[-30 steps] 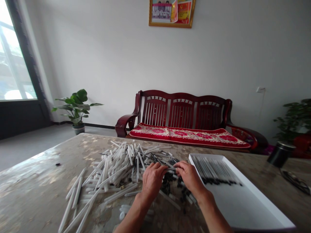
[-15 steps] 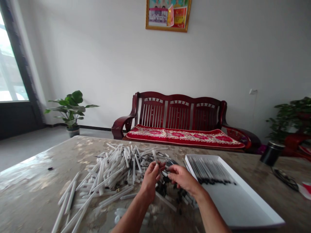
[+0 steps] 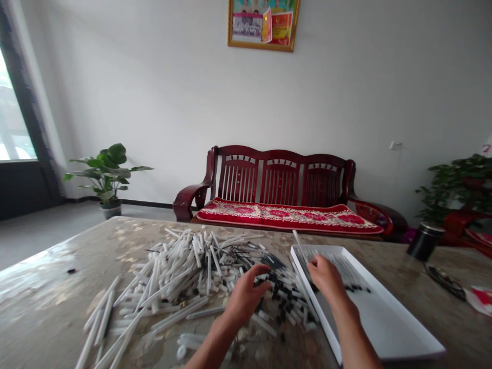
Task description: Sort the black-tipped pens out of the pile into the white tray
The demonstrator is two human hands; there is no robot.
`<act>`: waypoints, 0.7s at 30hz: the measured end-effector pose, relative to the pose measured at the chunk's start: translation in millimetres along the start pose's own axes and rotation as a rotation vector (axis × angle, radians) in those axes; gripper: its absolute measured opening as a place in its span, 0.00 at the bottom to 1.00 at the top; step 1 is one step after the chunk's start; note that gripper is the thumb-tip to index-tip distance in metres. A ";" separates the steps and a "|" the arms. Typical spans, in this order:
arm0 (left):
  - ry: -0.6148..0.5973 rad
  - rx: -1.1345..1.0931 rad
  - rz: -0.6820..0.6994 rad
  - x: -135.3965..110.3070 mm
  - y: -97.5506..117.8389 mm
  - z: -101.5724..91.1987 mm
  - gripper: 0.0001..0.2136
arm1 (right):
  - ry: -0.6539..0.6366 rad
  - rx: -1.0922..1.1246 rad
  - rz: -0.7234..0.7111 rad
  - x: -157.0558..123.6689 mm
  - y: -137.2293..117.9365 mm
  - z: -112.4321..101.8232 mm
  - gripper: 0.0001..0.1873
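Left hand (image 3: 246, 296), loosely open, reaches onto the heap of white plastic pen tubes (image 3: 180, 266); my right hand (image 3: 326, 277) pinches a thin white pen rod (image 3: 299, 244) over the shallow white rectangular tray (image 3: 388, 320).

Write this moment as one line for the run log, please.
left hand: open, on pen pile | right hand: holds white pen over white tray

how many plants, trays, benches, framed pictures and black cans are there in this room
plants: 2
white tray: 1
wooden bench: 1
framed picture: 1
black can: 1
total: 6
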State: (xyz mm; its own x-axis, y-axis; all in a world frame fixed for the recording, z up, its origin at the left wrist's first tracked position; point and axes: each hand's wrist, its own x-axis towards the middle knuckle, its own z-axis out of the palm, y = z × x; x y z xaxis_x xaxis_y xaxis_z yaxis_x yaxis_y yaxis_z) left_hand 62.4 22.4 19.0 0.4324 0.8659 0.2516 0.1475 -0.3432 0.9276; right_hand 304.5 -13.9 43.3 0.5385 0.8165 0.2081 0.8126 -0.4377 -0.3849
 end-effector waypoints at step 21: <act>0.159 0.264 0.238 0.0 41.7 -33.6 0.14 | -0.138 0.028 -0.314 -21.0 -32.4 -14.3 0.10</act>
State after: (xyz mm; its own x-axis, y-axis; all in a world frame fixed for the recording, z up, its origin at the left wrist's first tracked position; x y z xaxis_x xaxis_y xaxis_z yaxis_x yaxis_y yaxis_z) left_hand 38.6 20.3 66.9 0.3419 0.7890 0.5105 0.2919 -0.6055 0.7403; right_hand 270.1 -22.2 64.3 0.2258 0.9539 0.1978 0.9265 -0.1476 -0.3462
